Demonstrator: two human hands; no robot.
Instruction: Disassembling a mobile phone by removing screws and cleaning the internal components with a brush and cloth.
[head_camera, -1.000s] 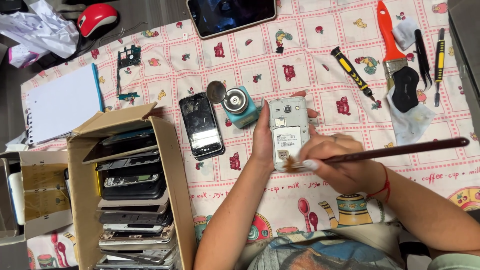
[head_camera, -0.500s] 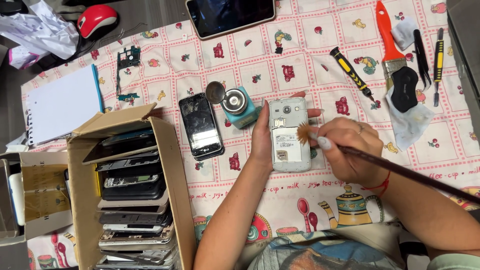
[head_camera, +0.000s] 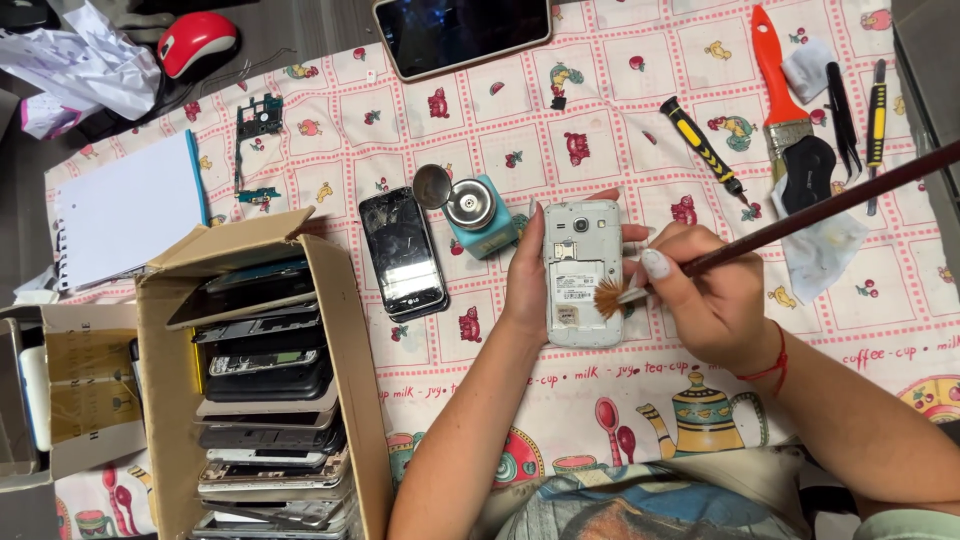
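left hand (head_camera: 525, 285) is clamped round the opened white phone (head_camera: 582, 272), holding it back-up and steady, so the right hand (head_camera: 705, 295), pinching a long brush (head_camera: 800, 215), can reach the bristles into the battery bay.

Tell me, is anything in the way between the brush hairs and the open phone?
Nothing visible is. The right hand holds the brush with its bristles right at the open back of the white phone, which the left hand grips by its left edge. No finger covers that spot.
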